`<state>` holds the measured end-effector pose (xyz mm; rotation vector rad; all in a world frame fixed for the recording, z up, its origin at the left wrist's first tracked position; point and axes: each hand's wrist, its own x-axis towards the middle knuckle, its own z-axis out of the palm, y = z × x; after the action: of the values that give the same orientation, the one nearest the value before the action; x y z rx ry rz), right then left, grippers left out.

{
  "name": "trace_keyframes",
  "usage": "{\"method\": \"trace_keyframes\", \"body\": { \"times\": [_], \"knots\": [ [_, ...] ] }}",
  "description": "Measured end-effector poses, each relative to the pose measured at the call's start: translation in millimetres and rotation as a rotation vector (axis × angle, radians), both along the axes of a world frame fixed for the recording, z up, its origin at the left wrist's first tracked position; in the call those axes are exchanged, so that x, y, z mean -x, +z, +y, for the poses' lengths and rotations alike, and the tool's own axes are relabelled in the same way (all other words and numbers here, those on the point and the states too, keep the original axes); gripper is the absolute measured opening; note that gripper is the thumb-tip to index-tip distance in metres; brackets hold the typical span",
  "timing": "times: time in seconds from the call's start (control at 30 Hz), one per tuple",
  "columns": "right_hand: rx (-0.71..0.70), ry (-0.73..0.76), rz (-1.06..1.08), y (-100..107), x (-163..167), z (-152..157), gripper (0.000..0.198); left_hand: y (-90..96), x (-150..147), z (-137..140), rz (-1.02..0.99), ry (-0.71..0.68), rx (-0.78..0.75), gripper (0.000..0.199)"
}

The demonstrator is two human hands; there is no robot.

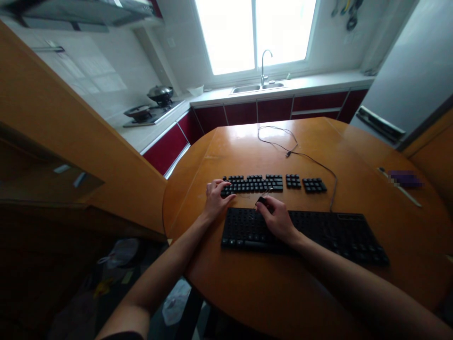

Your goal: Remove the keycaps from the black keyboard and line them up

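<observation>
My left hand (215, 198) rests on the table at the left end of several rows of loose black keycaps (260, 184). Its thumb and fingers are spread around the end keycaps, touching them or nearly so. In my right hand (279, 218) is a wire keycap puller (261, 201) with a black grip, held over the left half of a black keyboard (318, 224). Thin wires stick out from both sides of the grip. Much of the keyboard's upper left is bare of caps, while caps sit along its front row. My right hand and forearm hide its middle.
Smaller keycap groups (314, 185) lie right of the main rows. The keyboard's cable (314, 161) loops over the far side of the wooden table (233, 156). A purple item (405, 179) and a thin pale stick (408, 196) lie at the right. Beyond are a sink (246, 89) and stove (155, 115).
</observation>
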<state>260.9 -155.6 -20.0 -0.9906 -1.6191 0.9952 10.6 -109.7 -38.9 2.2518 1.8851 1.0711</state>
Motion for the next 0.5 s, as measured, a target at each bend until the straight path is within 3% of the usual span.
{"method": "trace_keyframes", "body": {
  "times": [0.2, 0.5],
  "knots": [
    [-0.184, 0.281, -0.244, 6.6, -6.7, -8.0, 0.025, 3.1, -4.6, -4.6, -0.047, -0.043, -0.061, 0.020],
    [-0.438, 0.610, -0.404, 7.6, -10.9, -10.3, 0.016, 2.0, -7.9, -5.1, -0.077, -0.055, -0.039, 0.017]
  ]
}}
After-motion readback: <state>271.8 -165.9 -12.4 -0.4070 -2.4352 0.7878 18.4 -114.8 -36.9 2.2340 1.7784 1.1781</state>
